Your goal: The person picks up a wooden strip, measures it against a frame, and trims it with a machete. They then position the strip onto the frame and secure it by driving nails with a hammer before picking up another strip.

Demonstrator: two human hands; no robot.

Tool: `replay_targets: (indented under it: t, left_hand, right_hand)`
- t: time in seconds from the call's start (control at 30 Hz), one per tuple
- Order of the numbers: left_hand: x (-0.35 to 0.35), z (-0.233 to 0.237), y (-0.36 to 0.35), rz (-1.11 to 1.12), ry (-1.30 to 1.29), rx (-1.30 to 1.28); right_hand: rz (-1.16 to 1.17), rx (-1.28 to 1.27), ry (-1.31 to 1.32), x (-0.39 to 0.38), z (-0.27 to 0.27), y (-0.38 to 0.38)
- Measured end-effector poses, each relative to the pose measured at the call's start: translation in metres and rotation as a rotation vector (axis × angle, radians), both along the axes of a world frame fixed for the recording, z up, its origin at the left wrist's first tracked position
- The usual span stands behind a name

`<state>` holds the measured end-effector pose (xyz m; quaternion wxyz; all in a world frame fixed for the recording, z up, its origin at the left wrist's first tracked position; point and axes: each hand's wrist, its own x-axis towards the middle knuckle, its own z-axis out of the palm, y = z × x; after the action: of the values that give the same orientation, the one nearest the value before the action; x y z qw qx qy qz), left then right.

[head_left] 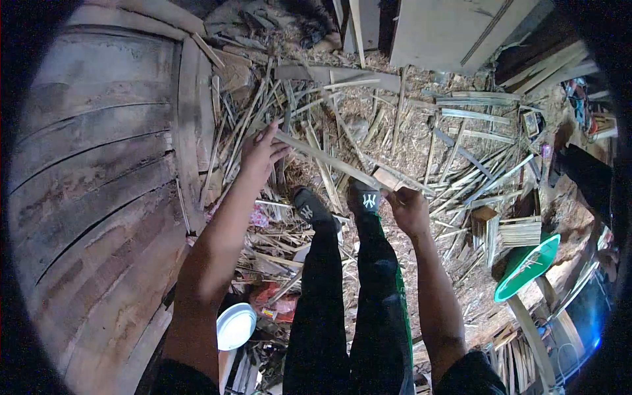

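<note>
A long, thin wooden strip (329, 160) slants across the view between my two hands, above the littered floor. Its far left end lies between the thumb and fingers of my left hand (259, 157). My right hand (409, 209) is closed on the strip's nearer right end, knuckles up. A short pale piece of wood (390, 178) shows right at the right hand's fingers, overlapping the strip. Below the strip are my two dark shoes (364, 197) with white marks, standing among the scraps.
Loose wood strips (474, 151) and shavings cover the floor. A plank wall (99, 145) rises at left. Bundled short sticks (520, 232) and a green tray (528, 268) are at right. A white lid (236, 326) is beside my left arm; a large board (454, 33) stands behind.
</note>
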<state>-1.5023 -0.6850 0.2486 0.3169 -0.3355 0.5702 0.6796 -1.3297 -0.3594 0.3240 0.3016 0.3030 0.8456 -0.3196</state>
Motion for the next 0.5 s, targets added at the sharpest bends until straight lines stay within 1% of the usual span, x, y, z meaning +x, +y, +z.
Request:
replay_targets:
  t: [0.07, 0.1, 0.13, 0.2, 0.23, 0.33, 0.37, 0.4, 0.43, 0.47, 0.5]
  left_hand:
    - [-0.003, 0.018, 0.002, -0.029, 0.026, 0.024]
    - [-0.004, 0.018, 0.003, 0.006, 0.003, 0.024]
    - [-0.004, 0.023, 0.006, 0.004, 0.008, 0.025]
    - [-0.002, 0.031, 0.011, 0.091, 0.068, 0.071]
    - [-0.004, 0.033, 0.013, 0.092, 0.068, 0.073]
    - [-0.005, 0.042, 0.025, 0.105, 0.129, 0.01]
    - [-0.004, 0.046, 0.031, 0.115, 0.159, -0.034]
    - [-0.003, 0.047, 0.037, 0.124, 0.187, -0.077]
    - [-0.009, 0.021, 0.031, 0.103, 0.083, 0.007]
    - [-0.005, -0.004, 0.029, 0.101, 0.077, 0.015]
    - [-0.004, -0.01, 0.032, 0.102, 0.109, 0.059]
  right_hand:
    - [-0.039, -0.154, 0.257, 0.013, -0.022, 0.016]
    - [0.003, -0.124, 0.218, 0.0, 0.002, 0.015]
    - [0.002, -0.123, 0.223, -0.002, 0.005, 0.016]
    - [-0.074, -0.14, 0.39, -0.004, 0.009, 0.017]
    - [-0.073, -0.138, 0.391, -0.006, 0.01, 0.02]
    - [-0.189, -0.16, 0.37, -0.012, 0.005, 0.028]
    - [-0.16, -0.116, 0.423, -0.008, -0.008, 0.032]
    - [-0.165, -0.114, 0.419, -0.009, -0.012, 0.034]
    - [-0.166, -0.104, 0.455, -0.009, -0.016, 0.036]
    - [-0.163, -0.089, 0.492, -0.011, -0.02, 0.042]
    - [-0.144, -0.067, 0.452, -0.008, -0.03, 0.05]
